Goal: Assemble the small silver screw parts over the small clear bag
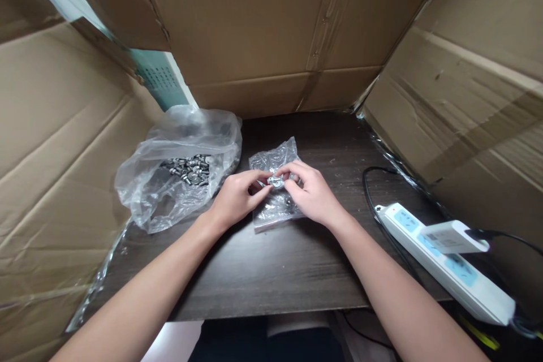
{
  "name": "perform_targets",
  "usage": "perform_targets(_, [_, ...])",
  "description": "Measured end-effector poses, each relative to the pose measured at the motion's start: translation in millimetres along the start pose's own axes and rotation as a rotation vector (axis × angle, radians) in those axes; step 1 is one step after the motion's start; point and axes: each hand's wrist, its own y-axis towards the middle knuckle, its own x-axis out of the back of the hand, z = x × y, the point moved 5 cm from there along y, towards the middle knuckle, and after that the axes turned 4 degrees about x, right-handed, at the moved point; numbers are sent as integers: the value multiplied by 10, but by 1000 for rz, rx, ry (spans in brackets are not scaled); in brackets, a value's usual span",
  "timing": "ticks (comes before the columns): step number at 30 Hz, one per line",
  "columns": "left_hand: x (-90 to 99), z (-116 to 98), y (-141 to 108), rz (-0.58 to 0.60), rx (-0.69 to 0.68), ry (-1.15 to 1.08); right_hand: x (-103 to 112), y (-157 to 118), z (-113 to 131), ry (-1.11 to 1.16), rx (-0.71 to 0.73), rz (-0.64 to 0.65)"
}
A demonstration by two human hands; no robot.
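Note:
Above a small clear zip bag (267, 220), my two hands meet at a small silvery metal fitting (275, 181), which looks like a short bolt with a round head. My left hand (238, 195) pinches its left end between thumb and index finger. On the other side, the thumb and fingers of my right hand (313, 191) close on its right end. The small bag lies flat under the fingers, with a few dark bits inside that are hard to make out. Left of my hands, a large clear plastic bag (144, 181) gapes, showing many similar metal fittings (190, 171).
Cardboard walls (254, 17) enclose the dark wooden table (263, 277) at the back and both sides. At the right lies a white power strip (449, 263) with a white adapter (453, 236) plugged in. A black cable (368, 192) curves beside it.

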Motion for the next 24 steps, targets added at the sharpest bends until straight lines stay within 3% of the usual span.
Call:
perform_targets(7, [2,-38,2,-18,-29,2,-107,-5,-42,-12,-55,145])
perform_targets(13, [-7,-17,-6,13,1,-14,-31,9,-19,-18,-26,12])
perform_targets(24, [-15,16,-6,21,42,8,-24,-9,49,55,67,-39])
